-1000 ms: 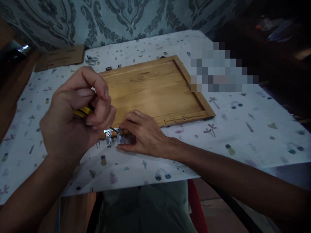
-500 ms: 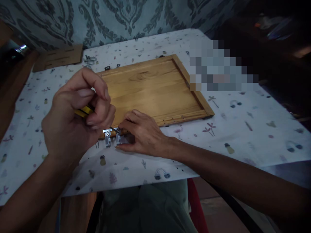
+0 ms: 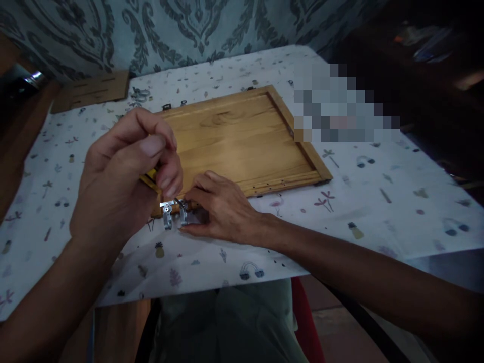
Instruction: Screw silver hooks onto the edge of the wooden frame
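Observation:
A wooden framed panel (image 3: 242,141) lies flat on the patterned tablecloth (image 3: 378,201). At its near left corner sits a small silver metal hinge (image 3: 173,213). My left hand (image 3: 124,186) is closed round a yellow-handled screwdriver (image 3: 149,177), whose tip meets the hinge. My right hand (image 3: 223,209) rests on the cloth beside the hinge, its fingers pinching the hinge against the panel's edge.
A brown cardboard piece (image 3: 91,89) lies at the table's far left corner. Small metal fittings (image 3: 140,94) lie near the panel's far edge. A patterned curtain hangs behind the table. The table's front edge runs just below my hands.
My left hand has turned on the screwdriver, with the thumb now up and the fingers gathered closer over the hinge. My right hand and the panel stay in place.

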Demonstrator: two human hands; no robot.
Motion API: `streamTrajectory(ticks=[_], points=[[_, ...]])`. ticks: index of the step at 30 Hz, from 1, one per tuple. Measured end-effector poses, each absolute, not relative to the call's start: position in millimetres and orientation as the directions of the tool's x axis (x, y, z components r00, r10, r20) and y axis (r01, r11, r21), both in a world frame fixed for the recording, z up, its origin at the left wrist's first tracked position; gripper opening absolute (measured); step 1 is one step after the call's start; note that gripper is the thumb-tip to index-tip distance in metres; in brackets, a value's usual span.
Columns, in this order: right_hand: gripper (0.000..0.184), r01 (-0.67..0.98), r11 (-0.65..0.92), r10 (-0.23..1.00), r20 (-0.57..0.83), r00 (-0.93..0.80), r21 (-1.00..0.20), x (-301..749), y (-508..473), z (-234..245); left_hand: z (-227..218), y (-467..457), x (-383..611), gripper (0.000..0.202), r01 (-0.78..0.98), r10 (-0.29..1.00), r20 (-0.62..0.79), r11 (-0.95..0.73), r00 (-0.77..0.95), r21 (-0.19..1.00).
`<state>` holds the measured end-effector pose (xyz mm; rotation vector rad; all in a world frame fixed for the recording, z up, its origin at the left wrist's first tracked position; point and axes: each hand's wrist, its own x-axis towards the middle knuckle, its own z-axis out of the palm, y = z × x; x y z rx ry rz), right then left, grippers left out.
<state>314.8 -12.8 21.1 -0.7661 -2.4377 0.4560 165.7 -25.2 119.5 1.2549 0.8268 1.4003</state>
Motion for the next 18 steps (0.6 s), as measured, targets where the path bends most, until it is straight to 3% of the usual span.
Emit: streamTrajectory(ticks=[9, 14, 18], points=[[0.050, 0.426, 0.783, 0.605, 0.397, -0.690, -0.453, 314.7, -12.5, 20.9, 112.9, -21.6, 159.1, 0.019, -0.291, 0.891, 0.394, -0.324, 0.226, 0.900], [0.053, 0.437, 0.770, 0.617, 0.366, -0.697, -0.465, 314.2, -12.3, 21.4, 118.8, -27.3, 165.7, 0.021, -0.282, 0.920, 0.298, -0.224, 0.255, 0.933], [0.051, 0.451, 0.765, 0.623, 0.353, -0.698, -0.459, 313.9, -12.7, 23.0, 118.2, -29.1, 161.2, 0.010, -0.286, 0.901, 0.287, -0.195, 0.326, 0.938]])
